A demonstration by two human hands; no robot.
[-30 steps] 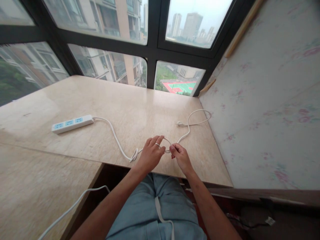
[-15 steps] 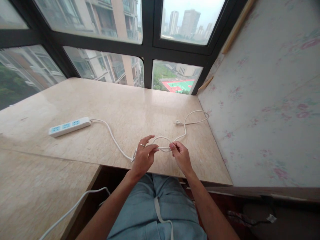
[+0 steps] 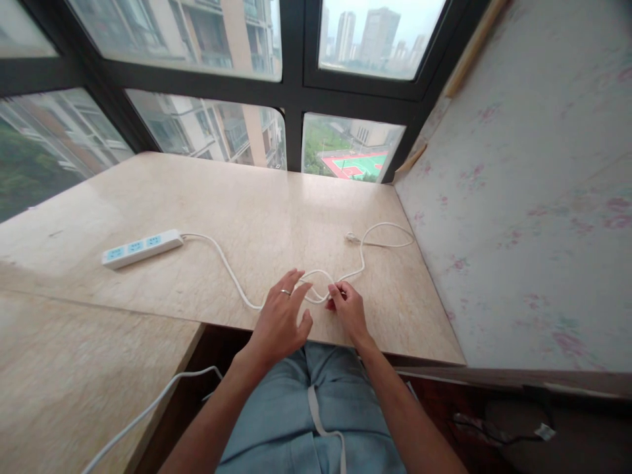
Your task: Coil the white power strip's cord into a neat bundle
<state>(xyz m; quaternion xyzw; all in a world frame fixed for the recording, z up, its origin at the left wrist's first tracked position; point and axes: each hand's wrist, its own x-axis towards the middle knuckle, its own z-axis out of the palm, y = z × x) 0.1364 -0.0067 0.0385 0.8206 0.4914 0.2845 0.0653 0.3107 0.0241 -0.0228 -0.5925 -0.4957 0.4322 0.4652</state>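
Observation:
A white power cord [image 3: 232,273] runs from the power strip [image 3: 143,249] at the left towards my hands, where it forms a small loop. My right hand [image 3: 348,308] pinches the cord at the loop's right side. At the loop's left side my left hand [image 3: 281,316] has its fingers apart, with a ring on one finger, and hides part of the cord. Beyond my right hand the cord bends round to its plug [image 3: 351,237], which lies on the stone sill.
The pale stone sill [image 3: 212,197] meets dark-framed windows at the back and a flower-papered wall [image 3: 518,230] on the right. Another white cable [image 3: 148,408] crosses the lower slab at the left. My legs are against the sill's front edge.
My left hand has let go of its pinch on the cord and spread its fingers. My right hand has shifted slightly left, still pinching the cord.

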